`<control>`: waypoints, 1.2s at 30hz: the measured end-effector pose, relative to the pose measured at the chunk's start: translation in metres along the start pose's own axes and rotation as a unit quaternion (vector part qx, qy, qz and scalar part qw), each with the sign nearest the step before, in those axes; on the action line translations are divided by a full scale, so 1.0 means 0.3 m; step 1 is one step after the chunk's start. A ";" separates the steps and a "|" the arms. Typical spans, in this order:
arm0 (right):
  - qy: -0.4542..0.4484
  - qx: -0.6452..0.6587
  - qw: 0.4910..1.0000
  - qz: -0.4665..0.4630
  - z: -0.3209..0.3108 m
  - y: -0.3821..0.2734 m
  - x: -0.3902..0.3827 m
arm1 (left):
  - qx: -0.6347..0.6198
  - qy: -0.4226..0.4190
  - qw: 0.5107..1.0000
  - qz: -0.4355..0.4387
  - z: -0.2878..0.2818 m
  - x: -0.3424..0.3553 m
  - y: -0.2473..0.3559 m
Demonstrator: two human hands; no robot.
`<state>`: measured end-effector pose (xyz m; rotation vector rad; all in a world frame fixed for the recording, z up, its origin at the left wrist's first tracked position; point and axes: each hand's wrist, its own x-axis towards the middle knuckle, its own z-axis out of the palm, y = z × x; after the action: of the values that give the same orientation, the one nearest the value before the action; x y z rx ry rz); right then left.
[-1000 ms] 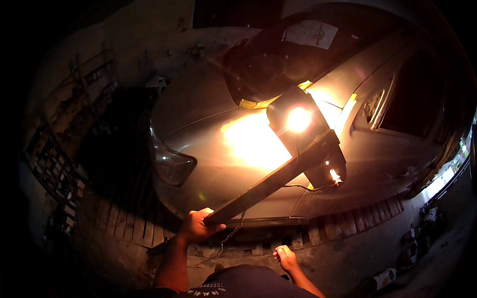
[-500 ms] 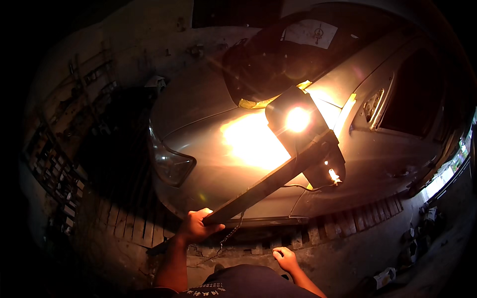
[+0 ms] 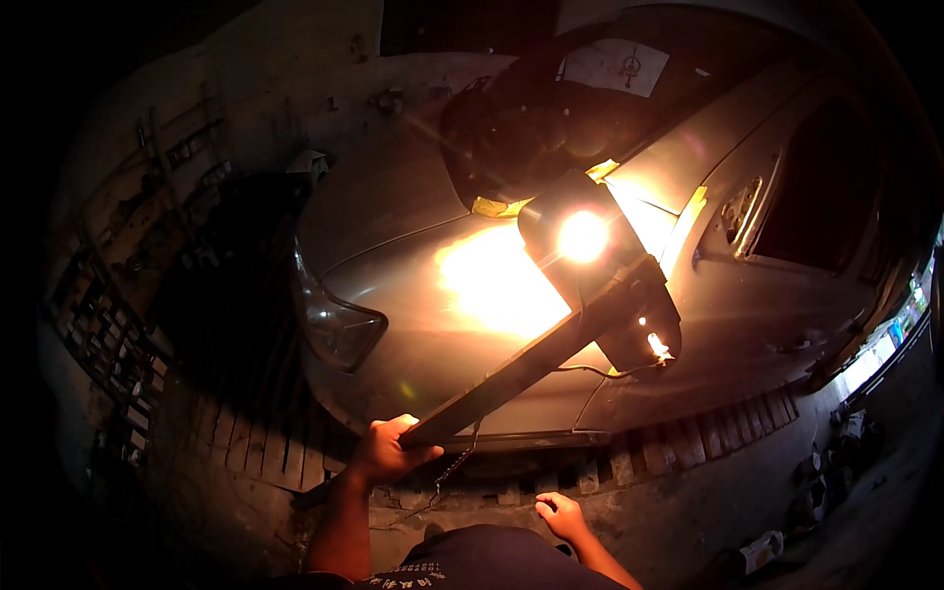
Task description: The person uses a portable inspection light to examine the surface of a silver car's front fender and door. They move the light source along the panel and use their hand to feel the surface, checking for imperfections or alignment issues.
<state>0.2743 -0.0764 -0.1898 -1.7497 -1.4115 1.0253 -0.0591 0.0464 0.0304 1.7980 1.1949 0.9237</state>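
My left hand [image 3: 383,452] is wrapped round the lower end of a long dark bar [image 3: 497,388], thumb on top. This bar slants up to the right to a heat lamp with two dark heads. The upper lamp head [image 3: 565,221] glows brightly over the silver car's hood [image 3: 393,265]; the lower lamp head [image 3: 639,329] shows a smaller light. A thin cable hangs from the bar, and a twisted cord [image 3: 454,470] dangles beside my left hand. In front of my body, my right hand [image 3: 560,516] is apart from the bar, fingers loosely bent and nothing visible in them.
Yellow masking tape with covering [image 3: 499,207] edges the windshield, and another tape strip [image 3: 688,221] runs near the front door. A headlight [image 3: 339,329] faces left. Slatted grating [image 3: 265,447] lies beneath the car. Cluttered racks [image 3: 108,354] stand at left; containers [image 3: 762,551] line the right.
The lamp heads have shifted slightly left. My right hand has drifted a little left too, while my left hand keeps its grip on the bar.
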 end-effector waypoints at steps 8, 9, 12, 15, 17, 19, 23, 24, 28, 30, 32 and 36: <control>0.005 0.003 1.000 0.019 0.010 0.021 0.007 | -0.002 -0.004 1.000 -0.004 -0.004 0.000 -0.006; 0.006 0.001 1.000 0.019 0.010 0.025 0.007 | -0.002 -0.003 1.000 -0.005 -0.004 0.000 -0.007; 0.017 -0.005 1.000 0.002 0.014 0.035 0.009 | -0.002 -0.005 1.000 -0.012 -0.006 -0.002 -0.002; 0.033 -0.010 0.999 -0.029 0.023 0.059 0.008 | -0.001 -0.006 1.000 -0.011 -0.006 -0.001 -0.001; 0.032 -0.010 0.999 -0.027 0.026 0.065 0.007 | -0.004 -0.003 1.000 -0.003 -0.006 -0.002 -0.002; 0.032 -0.014 0.999 -0.031 0.027 0.069 0.006 | -0.012 0.001 1.000 0.009 -0.003 -0.002 -0.006; 0.032 -0.018 0.999 -0.033 0.024 0.062 0.001 | -0.013 0.007 1.000 0.016 -0.004 -0.004 -0.013; 0.031 -0.017 0.999 -0.031 0.025 0.061 0.000 | -0.012 0.008 1.000 0.014 -0.005 -0.006 -0.014; 0.032 -0.018 0.999 -0.029 0.025 0.054 -0.004 | -0.004 0.004 1.000 0.004 -0.011 -0.005 -0.019; 0.032 -0.019 0.999 -0.029 0.026 0.052 -0.005 | -0.009 0.001 1.000 -0.005 -0.011 -0.004 -0.007; 0.032 -0.021 0.999 -0.032 0.024 0.046 -0.002 | -0.017 0.004 1.000 -0.008 -0.017 -0.010 -0.006; 0.029 -0.016 0.999 -0.022 0.030 0.050 -0.001 | -0.007 0.005 1.000 -0.004 -0.017 -0.010 -0.011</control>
<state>0.2733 -0.0796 -0.2070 -1.7493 -1.4315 0.9273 -0.0656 0.0455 0.0293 1.7791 1.1980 0.9348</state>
